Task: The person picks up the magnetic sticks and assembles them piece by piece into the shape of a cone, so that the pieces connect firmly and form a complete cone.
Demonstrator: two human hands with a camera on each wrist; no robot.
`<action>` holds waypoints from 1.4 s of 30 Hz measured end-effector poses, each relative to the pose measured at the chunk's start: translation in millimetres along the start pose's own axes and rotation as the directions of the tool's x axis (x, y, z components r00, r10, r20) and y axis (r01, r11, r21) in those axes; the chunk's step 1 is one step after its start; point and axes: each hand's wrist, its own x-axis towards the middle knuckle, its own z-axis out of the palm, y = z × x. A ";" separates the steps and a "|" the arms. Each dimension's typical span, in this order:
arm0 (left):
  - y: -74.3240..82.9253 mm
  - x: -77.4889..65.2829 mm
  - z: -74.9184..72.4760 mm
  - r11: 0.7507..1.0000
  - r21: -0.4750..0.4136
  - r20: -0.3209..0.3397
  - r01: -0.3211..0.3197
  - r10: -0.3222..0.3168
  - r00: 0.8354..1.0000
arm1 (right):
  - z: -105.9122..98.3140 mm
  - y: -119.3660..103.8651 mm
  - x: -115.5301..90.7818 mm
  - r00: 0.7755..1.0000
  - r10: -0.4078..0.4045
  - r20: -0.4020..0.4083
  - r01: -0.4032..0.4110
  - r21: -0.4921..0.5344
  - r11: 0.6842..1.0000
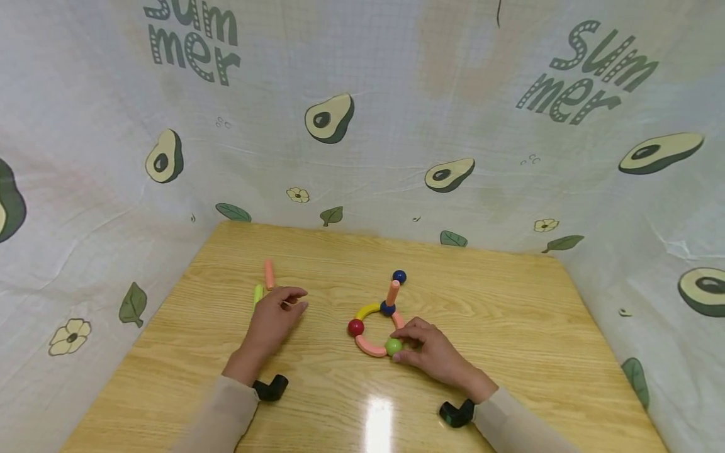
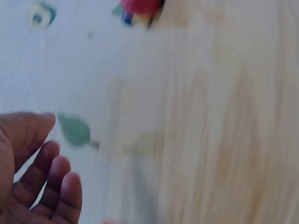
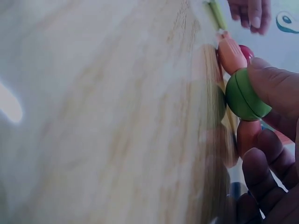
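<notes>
A ring of curved rods and balls lies on the wooden table in the head view: a yellow curved rod (image 1: 368,310), pink curved rods (image 1: 370,346), a red ball (image 1: 355,327), a blue ball (image 1: 387,308) and a green ball (image 1: 393,346). From the blue ball a straight pink rod (image 1: 393,293) stands up. My right hand (image 1: 433,355) pinches the green ball (image 3: 245,95); in the right wrist view the thumb presses it, with fingers by the pink rod (image 3: 248,135). My left hand (image 1: 277,318) hovers left of the ring, fingers loosely bent, holding nothing.
Beyond the ring lies a loose blue ball (image 1: 399,277). Near the left hand are a loose pink rod (image 1: 269,274) and a yellow-green rod (image 1: 258,294), partly hidden by that hand. Printed cloth (image 1: 385,126) hangs around the table's back and sides.
</notes>
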 end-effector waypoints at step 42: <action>-41.9 10.1 -63.8 0.966 0.030 -0.123 0.255 -0.249 0.961 | -0.4 1.9 0.5 1.000 0.005 0.009 -0.005 0.002 1.000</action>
